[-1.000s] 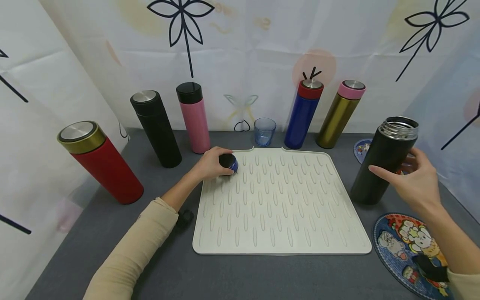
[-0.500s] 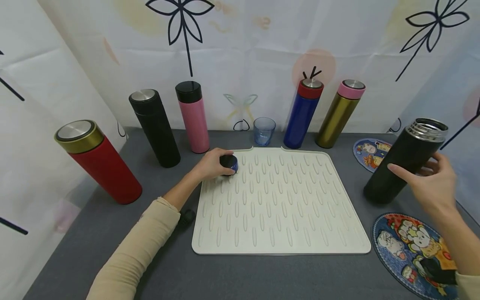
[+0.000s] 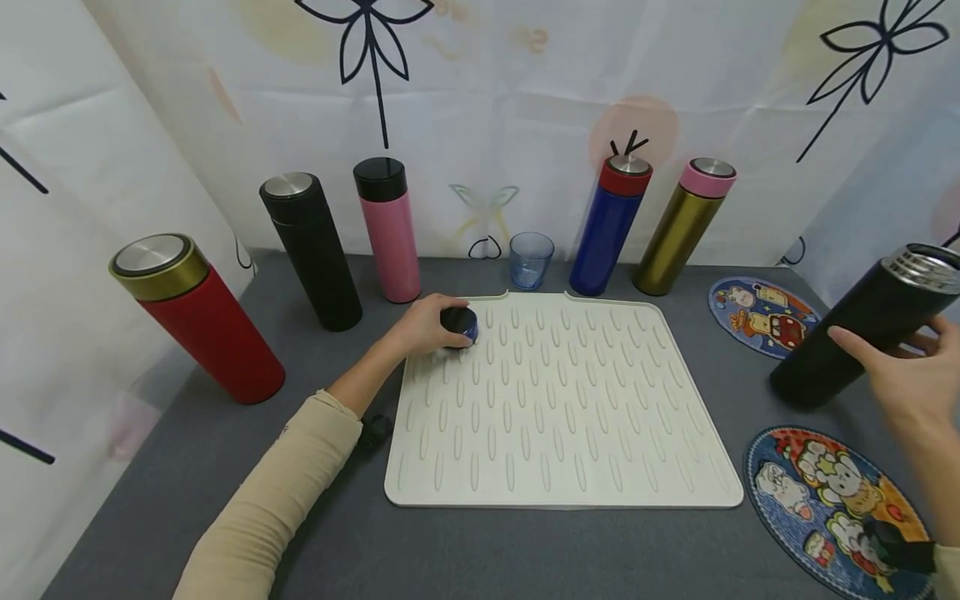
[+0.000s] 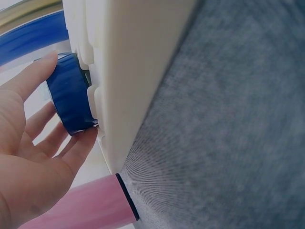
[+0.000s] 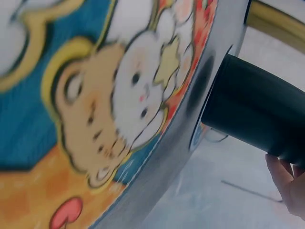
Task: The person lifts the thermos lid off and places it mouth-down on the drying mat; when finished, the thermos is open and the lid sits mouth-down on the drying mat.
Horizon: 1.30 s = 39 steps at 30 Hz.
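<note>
A blue-sided lid [image 3: 459, 322] is pinched between thumb and fingers of the left hand [image 3: 422, 327] at the white mat's [image 3: 562, 492] far left corner, while an uncapped black bottle [image 3: 843, 350] is clasped, tilted, by the right hand [image 3: 917, 371]. Were the one-handed grip loosened, the bottle could be toppled; any contents, unseen here, might be spilled.

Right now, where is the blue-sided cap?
In the head view, the cap is at the white mat's far left corner, held in the left hand, near the pink flask.
</note>
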Tool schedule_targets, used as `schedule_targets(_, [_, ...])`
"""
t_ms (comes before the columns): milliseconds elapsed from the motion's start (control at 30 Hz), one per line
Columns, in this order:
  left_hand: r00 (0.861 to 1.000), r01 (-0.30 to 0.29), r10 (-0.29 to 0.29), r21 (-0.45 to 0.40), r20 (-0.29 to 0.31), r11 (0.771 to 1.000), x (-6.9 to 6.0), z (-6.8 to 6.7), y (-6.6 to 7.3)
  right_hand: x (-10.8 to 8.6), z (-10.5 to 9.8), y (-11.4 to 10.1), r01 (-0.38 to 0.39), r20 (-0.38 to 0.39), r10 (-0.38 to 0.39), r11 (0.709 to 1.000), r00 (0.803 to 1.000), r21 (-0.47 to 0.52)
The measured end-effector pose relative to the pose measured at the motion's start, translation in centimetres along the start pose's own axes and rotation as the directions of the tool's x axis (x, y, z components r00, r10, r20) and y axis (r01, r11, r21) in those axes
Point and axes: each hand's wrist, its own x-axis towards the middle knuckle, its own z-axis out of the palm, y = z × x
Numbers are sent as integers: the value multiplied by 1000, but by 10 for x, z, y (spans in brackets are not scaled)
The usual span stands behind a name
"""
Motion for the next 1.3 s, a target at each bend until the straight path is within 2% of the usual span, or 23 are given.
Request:
schedule_targets(200, [1000,1,-1,5,1,1000,0,0,0,-23,-15,-29,-72,-66,71,997,995,-9])
schedule_targets(300, [1000,-7,7,0,2,1000,-1,-1,1,-28,-19,-35,-124,-82,124,992,989,7])
schedule_targets(500, [1000,-8,8,-3,2,1000,-1,1,0,-24,-25,-32,-198,-8,199,978,980,65])
schedule_targets(567, [1000,-5,5,2,2,1000,-1,2,-1,-13,-26,-22,-208,22,207,977,978,55])
schedule_targets(633, [1000,-3,3,6,4,1000,0,3,-1,4,-25,-2,-218,25,217,975,976,44])
schedule_targets(800, [1000,4,-4,7,5,1000,1,4,-1,54,-17,65,-154,-2,154,988,988,26])
schedule_targets(900, [1000,6,-6,9,7,1000,1,3,-1,72,-14,91,-111,-10,112,993,994,26])
schedule_targets(1033, [1000,4,-4,14,10,1000,1,2,-1,79,-13,102,-81,15,80,996,997,33])
schedule_targets(1133, [1000,-5,5,14,12,1000,0,1,0,76,-15,100,-86,42,85,996,996,23])
schedule_targets(1300, [1000,-13,13,7,15,1000,-1,0,0,72,-15,91,-33,35,32,999,999,35])
